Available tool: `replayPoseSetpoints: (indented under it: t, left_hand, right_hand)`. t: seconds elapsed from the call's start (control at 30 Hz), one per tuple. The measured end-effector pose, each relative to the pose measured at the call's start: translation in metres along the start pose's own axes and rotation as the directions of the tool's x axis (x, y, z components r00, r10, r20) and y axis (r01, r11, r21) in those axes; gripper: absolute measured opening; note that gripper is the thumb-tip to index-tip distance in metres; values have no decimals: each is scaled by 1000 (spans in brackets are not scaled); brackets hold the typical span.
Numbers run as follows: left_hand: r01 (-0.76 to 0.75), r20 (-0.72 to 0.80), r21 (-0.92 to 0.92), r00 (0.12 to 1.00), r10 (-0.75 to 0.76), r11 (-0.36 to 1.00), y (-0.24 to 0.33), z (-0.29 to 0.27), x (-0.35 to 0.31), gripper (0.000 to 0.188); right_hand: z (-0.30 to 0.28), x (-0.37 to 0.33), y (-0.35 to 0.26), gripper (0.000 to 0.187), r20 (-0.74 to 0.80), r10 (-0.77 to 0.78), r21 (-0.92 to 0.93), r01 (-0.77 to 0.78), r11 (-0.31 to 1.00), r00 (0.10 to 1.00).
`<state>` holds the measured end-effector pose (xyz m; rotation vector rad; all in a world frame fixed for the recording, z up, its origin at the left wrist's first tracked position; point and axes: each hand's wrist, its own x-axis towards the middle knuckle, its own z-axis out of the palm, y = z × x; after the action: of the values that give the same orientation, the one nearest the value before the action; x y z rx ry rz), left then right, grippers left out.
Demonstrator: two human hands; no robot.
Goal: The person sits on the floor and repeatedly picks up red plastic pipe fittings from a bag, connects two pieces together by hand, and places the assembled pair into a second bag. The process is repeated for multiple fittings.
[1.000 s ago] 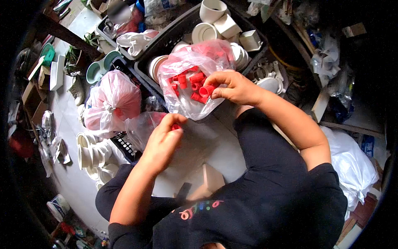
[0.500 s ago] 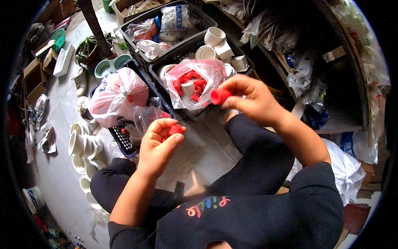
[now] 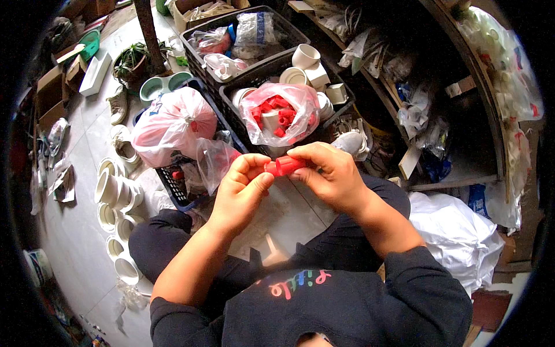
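Observation:
Both of my hands meet in front of me, above my crossed legs. Between thumb and fingers, my left hand (image 3: 245, 185) pinches a small red plastic piece (image 3: 271, 168). My right hand (image 3: 329, 173) is closed on a larger red plastic cup-shaped piece (image 3: 291, 165), its open end turned toward the left. The two pieces touch or nearly touch end to end; whether one sits inside the other I cannot tell. Just beyond my hands, an opened clear plastic bag (image 3: 260, 128) holds several more red pieces (image 3: 285, 118).
The bag rests in a black crate (image 3: 231, 134) with white pots (image 3: 306, 56). Another black crate (image 3: 191, 49) stands behind it. To the left are a tied pinkish bag (image 3: 167, 130) in a blue basket and white pots (image 3: 115, 194) along the floor. A white sack (image 3: 457, 234) lies at right.
My right hand has come down and left from beside the bag, bringing its red piece to the one in my left hand. My left hand has moved slightly right and up.

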<state>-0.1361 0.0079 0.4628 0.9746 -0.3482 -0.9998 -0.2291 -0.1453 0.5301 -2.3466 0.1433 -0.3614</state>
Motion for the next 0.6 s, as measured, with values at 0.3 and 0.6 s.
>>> replayPoseSetpoints:
  t: [0.3, 0.6]
  left_hand:
    - [38, -52, 70, 998, -34, 997, -5, 11, 16, 22]
    - [84, 0, 97, 996, -84, 992, -6, 13, 27, 22]
  right_hand:
    - [-6, -3, 14, 22, -29, -62, -126, 58, 990, 998]
    - [-7, -4, 30, 23, -97, -159, -114, 147, 982, 983]
